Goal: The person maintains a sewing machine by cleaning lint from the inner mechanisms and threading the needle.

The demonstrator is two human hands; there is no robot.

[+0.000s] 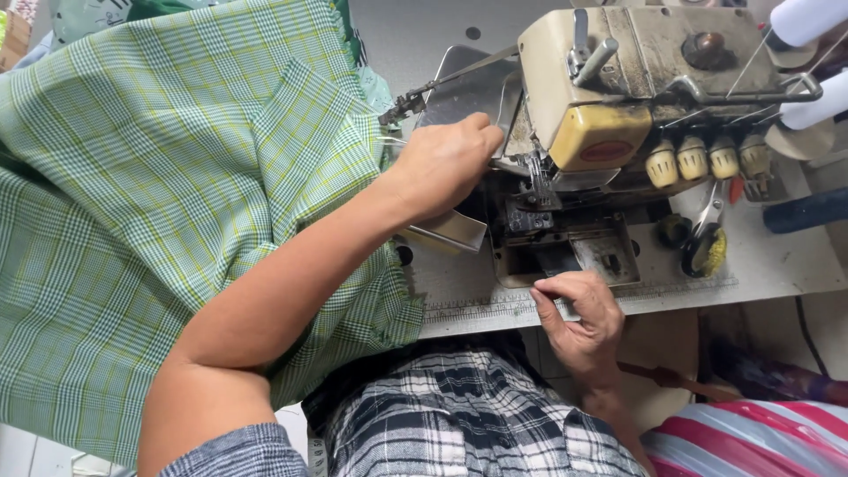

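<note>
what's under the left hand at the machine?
The left hand rests beside the needle area of the sewing machine, above a metal plate. Plaid fabric lies left. Anything beneath the palm is hidden.

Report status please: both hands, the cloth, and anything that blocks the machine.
Left hand at the needle area of sewing machine, fingers hidden. Right hand resting on table edge, empty. Green plaid cloth bunched left. Scissors lie clear.

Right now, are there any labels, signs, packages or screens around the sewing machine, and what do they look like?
Oval badge: on the machine's yellow front cover, right of the left hand; red oval, rounded.
Printed ruler strip: along the table's front edge by the right hand; long, pale, dark tick marks.
No screens or packages in view.
</note>
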